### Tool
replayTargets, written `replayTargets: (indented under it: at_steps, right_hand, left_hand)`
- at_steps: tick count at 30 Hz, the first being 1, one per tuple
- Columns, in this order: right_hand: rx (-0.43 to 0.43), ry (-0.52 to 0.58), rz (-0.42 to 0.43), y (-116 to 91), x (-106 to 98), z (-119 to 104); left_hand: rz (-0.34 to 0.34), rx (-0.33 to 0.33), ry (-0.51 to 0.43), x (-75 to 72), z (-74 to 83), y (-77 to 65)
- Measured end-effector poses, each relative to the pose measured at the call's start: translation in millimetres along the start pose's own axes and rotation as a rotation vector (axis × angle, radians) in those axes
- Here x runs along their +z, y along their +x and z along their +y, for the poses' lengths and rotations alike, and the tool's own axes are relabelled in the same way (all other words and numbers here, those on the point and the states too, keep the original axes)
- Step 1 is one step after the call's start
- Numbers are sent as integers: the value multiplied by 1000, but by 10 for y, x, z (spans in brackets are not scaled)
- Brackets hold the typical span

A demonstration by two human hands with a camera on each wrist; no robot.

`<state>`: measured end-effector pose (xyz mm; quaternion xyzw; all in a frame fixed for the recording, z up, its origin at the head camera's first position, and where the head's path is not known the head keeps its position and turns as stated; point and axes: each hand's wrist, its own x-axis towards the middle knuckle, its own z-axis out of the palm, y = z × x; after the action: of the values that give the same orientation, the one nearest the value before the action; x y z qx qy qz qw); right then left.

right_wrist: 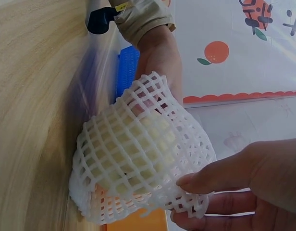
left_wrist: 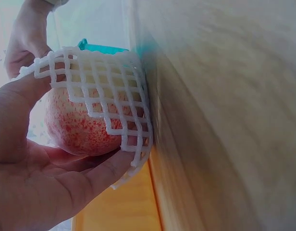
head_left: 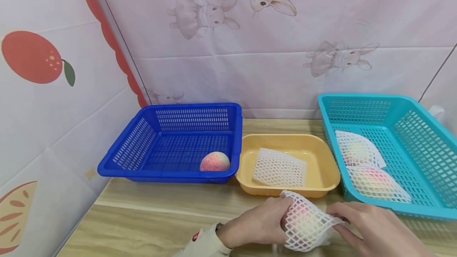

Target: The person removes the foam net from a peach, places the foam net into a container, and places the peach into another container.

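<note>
Low over the table, a red-and-cream peach [left_wrist: 80, 125] sits partly inside a white foam net sleeve [head_left: 307, 223]. My left hand [head_left: 262, 219] grips the peach at the sleeve's open end, fingers curled round fruit and net edge. The right hand [head_left: 367, 223] pinches the sleeve's far end between thumb and fingers, as the right wrist view shows. In that view the pale side of the peach [right_wrist: 143, 149] shows through the mesh. Another foam net sleeve [head_left: 280, 167] lies flat in the yellow basin [head_left: 246, 181], just beyond the hands.
A blue basket [head_left: 125, 171] at left holds one bare peach [head_left: 215, 162]. At right, a teal basket [head_left: 421, 209] holds two net-wrapped peaches, one [head_left: 357, 150] behind the other [head_left: 378, 183]. A printed wall sheet [head_left: 221, 78] hangs behind the wooden table [head_left: 143, 217].
</note>
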<state>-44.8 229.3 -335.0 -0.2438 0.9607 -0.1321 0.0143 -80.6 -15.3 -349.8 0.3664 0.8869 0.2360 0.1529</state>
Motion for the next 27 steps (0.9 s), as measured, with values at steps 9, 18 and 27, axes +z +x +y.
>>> replayTargets:
  at_steps: [9,18,27]
  right_hand:
    - [-12,15,20,-23,-18,19]
    - [-30,5,38,-32,-29,25]
    - [-29,-5,43,-42,-54,25]
  left_hand:
    - [-12,2,-27,-17,-15,4]
    - [-8,-4,-39,-47,-31,-16]
    - [-10,8,-35,-70,-46,-23]
